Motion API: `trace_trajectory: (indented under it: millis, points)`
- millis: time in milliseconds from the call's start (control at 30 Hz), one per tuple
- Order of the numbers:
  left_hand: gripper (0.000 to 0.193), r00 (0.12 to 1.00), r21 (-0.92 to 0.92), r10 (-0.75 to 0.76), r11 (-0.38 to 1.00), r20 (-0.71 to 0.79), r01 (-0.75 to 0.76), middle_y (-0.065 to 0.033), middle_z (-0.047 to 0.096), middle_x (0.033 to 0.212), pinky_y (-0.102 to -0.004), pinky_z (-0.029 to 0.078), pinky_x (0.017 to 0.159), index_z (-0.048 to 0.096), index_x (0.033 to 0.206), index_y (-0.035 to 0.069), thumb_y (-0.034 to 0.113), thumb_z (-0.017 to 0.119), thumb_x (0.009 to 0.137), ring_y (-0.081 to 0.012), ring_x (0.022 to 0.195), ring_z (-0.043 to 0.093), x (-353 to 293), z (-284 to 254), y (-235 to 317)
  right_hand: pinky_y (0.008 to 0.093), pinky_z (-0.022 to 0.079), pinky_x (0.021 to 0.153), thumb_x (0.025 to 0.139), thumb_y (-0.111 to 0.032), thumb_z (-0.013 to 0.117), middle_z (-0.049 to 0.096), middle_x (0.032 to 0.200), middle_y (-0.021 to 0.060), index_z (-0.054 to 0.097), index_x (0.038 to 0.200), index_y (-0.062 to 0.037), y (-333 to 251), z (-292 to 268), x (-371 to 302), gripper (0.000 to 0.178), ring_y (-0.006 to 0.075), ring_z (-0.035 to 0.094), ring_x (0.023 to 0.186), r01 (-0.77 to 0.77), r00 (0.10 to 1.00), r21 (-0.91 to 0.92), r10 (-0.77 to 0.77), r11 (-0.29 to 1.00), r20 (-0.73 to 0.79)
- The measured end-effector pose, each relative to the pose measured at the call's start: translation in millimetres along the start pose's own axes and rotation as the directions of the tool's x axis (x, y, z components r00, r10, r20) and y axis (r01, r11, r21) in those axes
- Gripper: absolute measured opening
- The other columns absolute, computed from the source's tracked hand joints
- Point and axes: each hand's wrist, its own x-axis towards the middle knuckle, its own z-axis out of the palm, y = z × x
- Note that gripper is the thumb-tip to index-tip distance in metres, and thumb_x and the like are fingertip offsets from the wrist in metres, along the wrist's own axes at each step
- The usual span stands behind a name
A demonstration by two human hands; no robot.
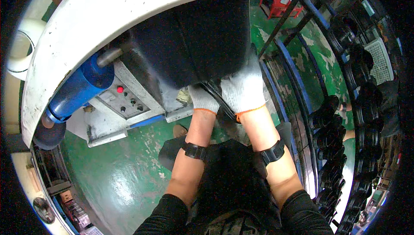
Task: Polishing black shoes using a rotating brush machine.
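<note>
Your left hand [203,100] and right hand [244,87] reach forward, one strip [221,100] between the two; their grip, I can't tell.

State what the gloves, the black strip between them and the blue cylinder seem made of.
Gloves: probably knitted yarn, matte white; textured surface, orange cuff edging. Black strip: perhaps rubber or plastic; smooth, faint sheen. Blue cylinder: likely painted metal; glossy highlights, bare silvery rod.

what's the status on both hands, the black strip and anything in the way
Left hand and right hand, white knit gloves, orange cuffs: grip unclear. Long, glossy black strip between them. Bulky matte-black form hides left fingers.
</note>
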Motion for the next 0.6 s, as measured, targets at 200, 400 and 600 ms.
trace_trajectory:
  millis: [200, 400, 600]
  points:
    - [0.050, 0.997, -0.049, -0.068, 0.997, -0.032, 0.066, -0.0094, 0.042, 0.132, -0.0369, 0.027, 0.104, 0.041, 0.129, 0.005, 0.038, 0.031, 0.092, -0.0276, 0.118, 0.040, -16, 10, -1, 0.0364, 0.039, 0.093, 0.085, -0.027, 0.051, 0.053, 0.117, 0.0161, 0.047, 0.120, -0.0015, -24, -6, -31, 0.043, 0.0302, 0.048, 0.107, -0.336, 0.942, 0.571, 0.278, 0.750, 0.189]
    - [0.059, 0.986, -0.048, -0.156, 0.986, 0.067, 0.159, -0.0094, 0.041, 0.133, -0.0356, 0.028, 0.104, 0.038, 0.131, 0.006, 0.049, 0.035, 0.090, -0.0257, 0.119, 0.041, -36, 12, 1, 0.0346, 0.027, 0.104, 0.095, -0.041, 0.031, 0.045, 0.129, 0.0137, 0.041, 0.127, -0.0006, -50, -14, -44, 0.053, 0.0254, 0.042, 0.118, -0.443, 0.799, 0.882, 0.376, -0.160, 0.469]
    - [0.057, 0.963, -0.057, -0.260, 0.963, 0.066, 0.264, -0.0109, 0.051, 0.123, -0.0404, 0.039, 0.097, 0.048, 0.124, 0.009, 0.053, 0.040, 0.088, -0.0262, 0.108, 0.051, -71, 22, 9, 0.0336, 0.024, 0.107, 0.095, -0.027, 0.035, 0.045, 0.131, 0.0125, 0.042, 0.128, 0.0001, -59, -33, -80, 0.043, 0.0234, 0.042, 0.119, -0.130, 0.689, 0.536, 0.313, -0.834, 0.654]
